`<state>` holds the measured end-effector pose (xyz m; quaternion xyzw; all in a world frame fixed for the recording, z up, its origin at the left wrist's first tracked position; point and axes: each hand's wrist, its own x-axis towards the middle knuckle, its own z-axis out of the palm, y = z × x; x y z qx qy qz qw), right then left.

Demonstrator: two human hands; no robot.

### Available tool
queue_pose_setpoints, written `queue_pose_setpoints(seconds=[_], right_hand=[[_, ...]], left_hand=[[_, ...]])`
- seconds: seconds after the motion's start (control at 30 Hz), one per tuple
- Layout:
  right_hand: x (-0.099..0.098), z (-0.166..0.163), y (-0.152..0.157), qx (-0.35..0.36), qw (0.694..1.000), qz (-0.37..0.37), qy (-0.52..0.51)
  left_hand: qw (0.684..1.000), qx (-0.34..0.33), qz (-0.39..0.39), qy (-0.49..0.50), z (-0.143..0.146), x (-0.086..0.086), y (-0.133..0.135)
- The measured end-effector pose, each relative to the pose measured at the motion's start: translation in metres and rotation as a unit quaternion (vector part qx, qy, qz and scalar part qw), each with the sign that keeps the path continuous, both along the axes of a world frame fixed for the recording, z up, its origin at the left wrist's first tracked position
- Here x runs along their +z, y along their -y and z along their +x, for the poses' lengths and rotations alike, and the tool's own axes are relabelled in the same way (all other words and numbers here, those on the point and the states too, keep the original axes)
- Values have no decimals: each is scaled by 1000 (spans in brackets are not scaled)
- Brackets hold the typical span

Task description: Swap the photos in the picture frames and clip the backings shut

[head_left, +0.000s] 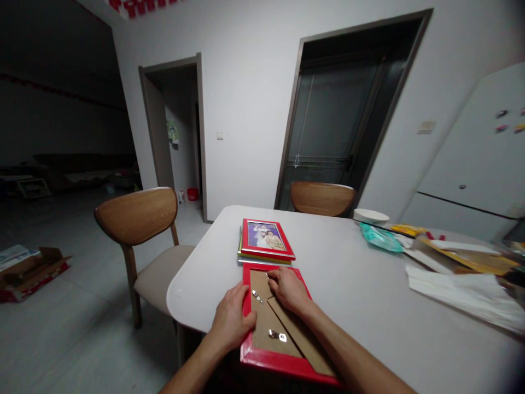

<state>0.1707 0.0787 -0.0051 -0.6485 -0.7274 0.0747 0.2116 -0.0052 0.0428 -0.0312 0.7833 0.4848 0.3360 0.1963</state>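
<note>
A red picture frame (pixel 274 358) lies face down at the table's near edge, its brown backing board (pixel 262 317) showing. A brown stand flap (pixel 305 334) crosses the backing at a slant, partly under my right forearm. My left hand (pixel 233 316) grips the frame's left side, thumb on top near the inner edge. My right hand (pixel 289 287) is closed, fingertips pinched at a small metal clip (pixel 266 274) near the far edge of the backing; the fingers partly hide it. Two more metal clips, a left one (pixel 257 296) and a nearer one (pixel 278 335), show on the backing.
Just beyond lies a stack of frames, topped by a red framed photo (pixel 264 236). On the right are a white bowl (pixel 371 215), a teal packet (pixel 381 238), and white wrapping (pixel 463 293). Wooden chairs stand left (pixel 137 216) and behind (pixel 323 198) the white table (pixel 348 284).
</note>
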Motion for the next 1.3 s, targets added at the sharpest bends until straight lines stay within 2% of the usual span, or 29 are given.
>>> queue_pose_setpoints(seconds=[0.23, 0.37, 0.53, 0.7, 0.77, 0.83, 0.97, 1.1, 1.2, 1.3], right_hand=[[4, 0, 10, 0, 1000, 8, -3], [13, 11, 40, 9, 1000, -7, -22], [14, 12, 76, 21, 999, -44, 12], [12, 11, 73, -3, 999, -29, -23], [17, 13, 69, -7, 999, -28, -35], [27, 12, 69, -5, 999, -24, -45], [50, -4, 72, 24, 997, 10, -77], [57, -6, 69, 54, 992, 35, -111], [42, 18, 63, -16, 997, 42, -68], [19, 46, 60, -104, 994, -11, -5]], left_hand=[[1000, -1, 1, 7, 0, 1, 1], [1000, 2, -4, 9, 0, 2, 2], [1000, 11, -10, 12, 0, 2, 3], [999, 18, -31, 28, -1, 3, 3], [996, 21, -60, 66, 1, 7, 4], [984, 17, -91, 154, 4, 15, 5], [937, -7, -157, 311, 5, 34, 6], [916, 22, -193, 351, -17, 40, -2], [910, 56, -201, 358, -49, 34, -10], [911, 84, -206, 346, -77, 22, -18]])
